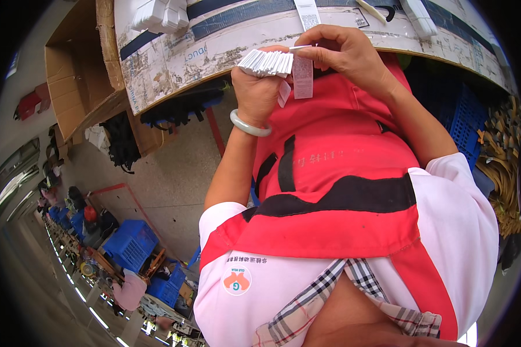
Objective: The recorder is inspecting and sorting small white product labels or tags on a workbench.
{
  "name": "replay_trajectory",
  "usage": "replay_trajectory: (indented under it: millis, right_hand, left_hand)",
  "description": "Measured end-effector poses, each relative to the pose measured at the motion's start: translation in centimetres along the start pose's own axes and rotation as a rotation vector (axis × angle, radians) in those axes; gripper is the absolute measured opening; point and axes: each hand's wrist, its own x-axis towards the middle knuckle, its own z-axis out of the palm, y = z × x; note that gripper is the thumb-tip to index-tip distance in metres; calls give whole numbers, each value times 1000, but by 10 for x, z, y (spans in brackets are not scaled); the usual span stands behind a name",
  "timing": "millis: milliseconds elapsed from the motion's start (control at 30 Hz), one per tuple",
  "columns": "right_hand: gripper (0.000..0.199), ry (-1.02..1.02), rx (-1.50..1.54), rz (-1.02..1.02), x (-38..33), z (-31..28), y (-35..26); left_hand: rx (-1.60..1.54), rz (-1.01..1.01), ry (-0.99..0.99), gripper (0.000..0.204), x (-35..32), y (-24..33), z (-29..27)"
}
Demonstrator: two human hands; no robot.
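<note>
My left hand (256, 97), with a pale bangle (250, 124) at its wrist, is closed round a thick bundle of folded white labels (265, 63). The folded edges fan out above the fingers. Thumb and forefinger of my right hand (353, 61) pinch a thin white label (300, 47), seen nearly edge-on beside the bundle. A long printed label strip (303, 80) hangs between the two hands, and a shorter label end (283, 93) dangles below the left one. Whether the long strip is joined to the pinched label cannot be made out.
A worn, taped worktable (162, 78) runs along the far side. On it lie stacks of white labels (159, 14), another label strip (308, 13) and a pale tool-like stick (371, 10). An open cardboard box (78, 75) stands left; a blue crate (468, 118) is at right.
</note>
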Motion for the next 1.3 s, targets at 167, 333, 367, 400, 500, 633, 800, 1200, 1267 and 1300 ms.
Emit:
replay_trajectory:
  millis: [167, 333, 367, 400, 500, 633, 800, 1200, 1267, 1300]
  right_hand:
    - [20, -55, -38, 4, 0, -5, 0]
    - [18, -111, 54, 7, 5, -9, 11]
    - [17, -153, 55, 4, 6, -11, 11]
    - [17, -155, 55, 4, 4, -17, 8]
    - [11, -512, 205, 168, -1, -17, -17]
    - [11, -207, 132, 33, -1, 3, -9]
    - [15, -13, 89, -61, -1, 13, 10]
    - [30, 50, -205, -284, -9, 19, 12]
    - [45, 26, -479, -434, -14, 23, 13]
    - [45, 25, -475, -433, -15, 26, 17]
  left_hand:
    - [-17, -60, 4, 24, -1, -2, 2]
    - [-23, -147, -49, 20, 1, -4, -2]
    - [-114, -236, -87, 16, 1, -6, -3]
    - [-114, -236, -85, 16, 1, -8, -4]
    - [-478, -469, -22, 17, -1, -6, -5]
    - [-606, -585, -69, 47, -3, -16, -5]
    - [-686, -567, -156, 66, -11, -24, 2]
    - [-634, -615, -81, 21, -16, -13, 6]
    - [-715, -571, 35, 19, -16, -10, 13]
    - [-713, -574, 37, 19, -17, -12, 13]
